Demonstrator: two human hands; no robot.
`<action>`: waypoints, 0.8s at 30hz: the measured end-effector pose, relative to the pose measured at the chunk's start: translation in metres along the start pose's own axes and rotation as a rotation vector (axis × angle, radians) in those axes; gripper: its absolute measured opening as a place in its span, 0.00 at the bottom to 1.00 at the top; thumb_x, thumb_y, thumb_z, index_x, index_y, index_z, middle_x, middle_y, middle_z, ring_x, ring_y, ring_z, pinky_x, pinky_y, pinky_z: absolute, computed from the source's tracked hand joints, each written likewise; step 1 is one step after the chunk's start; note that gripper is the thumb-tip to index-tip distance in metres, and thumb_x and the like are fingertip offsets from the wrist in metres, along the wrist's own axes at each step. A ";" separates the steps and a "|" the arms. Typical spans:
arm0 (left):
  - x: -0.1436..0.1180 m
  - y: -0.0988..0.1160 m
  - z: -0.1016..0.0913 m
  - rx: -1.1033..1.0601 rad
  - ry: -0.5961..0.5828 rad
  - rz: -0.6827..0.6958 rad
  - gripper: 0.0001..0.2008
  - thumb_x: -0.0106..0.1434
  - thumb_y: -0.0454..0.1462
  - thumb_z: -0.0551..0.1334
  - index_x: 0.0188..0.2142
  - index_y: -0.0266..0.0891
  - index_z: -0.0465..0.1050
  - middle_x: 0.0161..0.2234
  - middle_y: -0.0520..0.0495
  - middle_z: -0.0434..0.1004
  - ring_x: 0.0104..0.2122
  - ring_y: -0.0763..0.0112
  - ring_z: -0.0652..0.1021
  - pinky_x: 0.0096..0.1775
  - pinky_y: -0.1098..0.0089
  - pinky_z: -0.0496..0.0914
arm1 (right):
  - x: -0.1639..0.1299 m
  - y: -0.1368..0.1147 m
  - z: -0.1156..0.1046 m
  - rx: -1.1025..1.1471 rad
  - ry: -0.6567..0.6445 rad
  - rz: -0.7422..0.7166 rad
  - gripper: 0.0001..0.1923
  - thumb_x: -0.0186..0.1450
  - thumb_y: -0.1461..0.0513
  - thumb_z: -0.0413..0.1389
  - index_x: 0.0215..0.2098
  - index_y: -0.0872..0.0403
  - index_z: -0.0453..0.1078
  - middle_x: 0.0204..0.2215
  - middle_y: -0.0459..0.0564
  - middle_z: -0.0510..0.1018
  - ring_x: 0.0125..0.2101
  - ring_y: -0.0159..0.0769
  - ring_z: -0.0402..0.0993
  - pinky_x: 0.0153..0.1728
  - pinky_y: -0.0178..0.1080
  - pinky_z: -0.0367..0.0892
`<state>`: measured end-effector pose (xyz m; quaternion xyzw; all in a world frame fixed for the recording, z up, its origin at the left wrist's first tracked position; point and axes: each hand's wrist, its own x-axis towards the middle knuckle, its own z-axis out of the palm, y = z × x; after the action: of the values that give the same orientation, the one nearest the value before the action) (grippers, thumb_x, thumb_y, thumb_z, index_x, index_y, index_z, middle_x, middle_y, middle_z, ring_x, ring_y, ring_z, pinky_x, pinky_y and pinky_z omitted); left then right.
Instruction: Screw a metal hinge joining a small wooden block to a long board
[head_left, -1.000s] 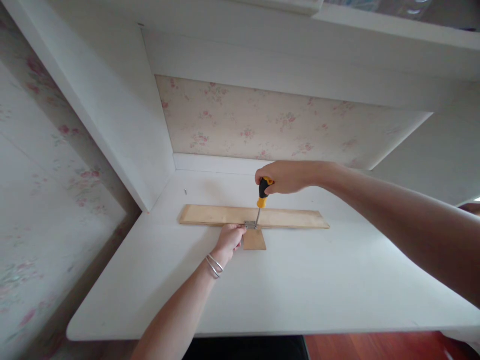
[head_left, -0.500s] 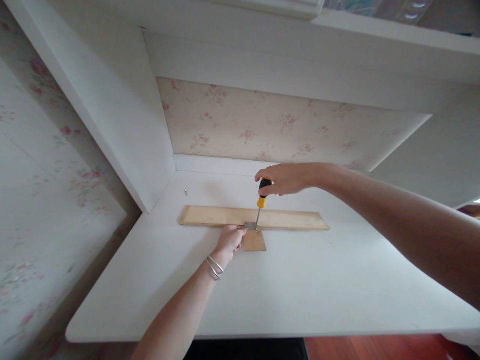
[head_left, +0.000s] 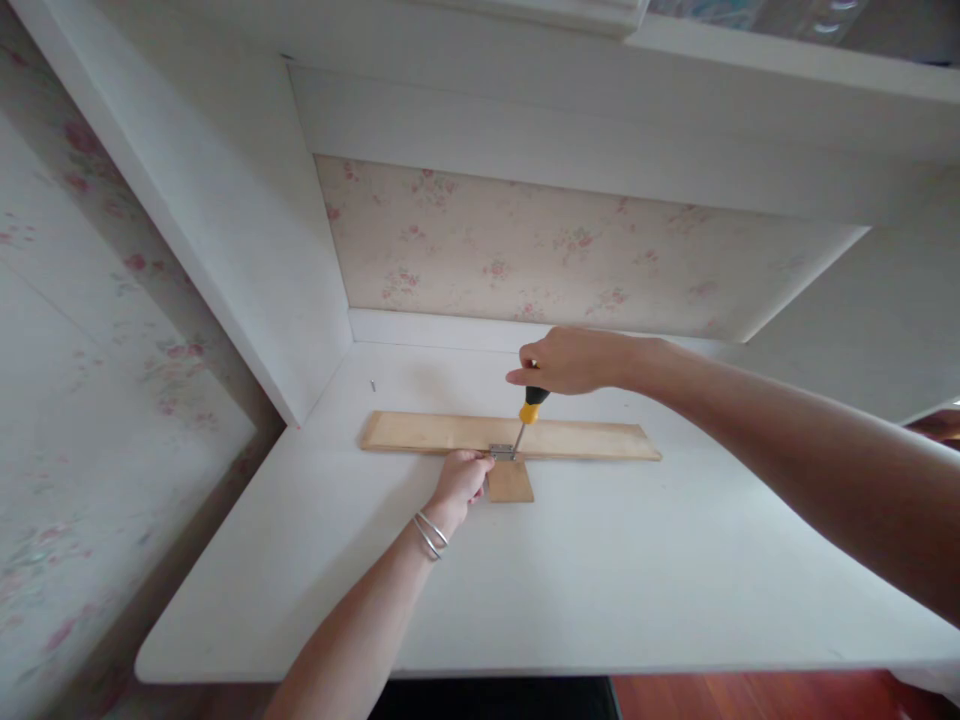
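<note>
Wooden plank [head_left: 450, 432], long and pale, lies on a white desk [head_left: 600, 570] just beyond the left hand [head_left: 461, 478]. That hand, bracelets [head_left: 427, 533] at its wrist, pinches a small metal hinge [head_left: 501, 452] at the plank's near edge. Right hand [head_left: 574, 361] closes around a yellow-and-black screwdriver [head_left: 529, 410], held above the hinge, tip down on it. Small wood block [head_left: 510, 481] sits just right of the left hand.

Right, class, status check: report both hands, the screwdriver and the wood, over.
Right hand grips screwdriver, tip down on metal hinge. Left hand steadies hinge where long board meets small block. Loose screw lies apart, nothing obstructing.
</note>
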<state>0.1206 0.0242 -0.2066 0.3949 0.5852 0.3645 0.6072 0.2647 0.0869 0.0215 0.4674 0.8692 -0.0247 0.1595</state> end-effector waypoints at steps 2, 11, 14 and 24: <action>0.000 0.000 0.000 0.000 0.002 -0.002 0.06 0.52 0.38 0.59 0.26 0.36 0.68 0.10 0.58 0.54 0.10 0.80 0.56 0.14 0.76 0.44 | -0.001 0.000 0.002 0.073 0.044 -0.114 0.26 0.60 0.45 0.47 0.46 0.52 0.68 0.38 0.53 0.77 0.33 0.38 0.72 0.30 0.36 0.60; -0.002 0.000 0.000 0.002 0.001 0.006 0.06 0.52 0.38 0.60 0.24 0.37 0.67 0.11 0.59 0.54 0.10 0.80 0.57 0.14 0.76 0.45 | -0.001 -0.015 0.001 -0.127 0.082 0.198 0.33 0.58 0.39 0.42 0.29 0.56 0.75 0.25 0.61 0.76 0.32 0.49 0.73 0.33 0.44 0.61; -0.001 0.000 0.000 0.008 -0.006 0.008 0.07 0.52 0.38 0.60 0.25 0.36 0.68 0.11 0.58 0.55 0.10 0.80 0.58 0.14 0.76 0.45 | -0.001 -0.013 0.004 -0.106 0.084 0.214 0.35 0.57 0.36 0.42 0.29 0.55 0.76 0.24 0.60 0.76 0.33 0.50 0.72 0.35 0.46 0.62; 0.003 -0.008 -0.003 0.021 -0.047 0.065 0.09 0.54 0.39 0.60 0.25 0.35 0.69 0.15 0.53 0.65 0.15 0.79 0.67 0.17 0.77 0.57 | -0.032 -0.001 0.000 -0.096 0.222 0.386 0.40 0.56 0.34 0.38 0.29 0.56 0.76 0.28 0.63 0.75 0.34 0.55 0.71 0.31 0.46 0.61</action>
<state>0.1178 0.0235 -0.2147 0.4285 0.5614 0.3685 0.6045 0.2800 0.0601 0.0313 0.6167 0.7761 0.0991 0.0867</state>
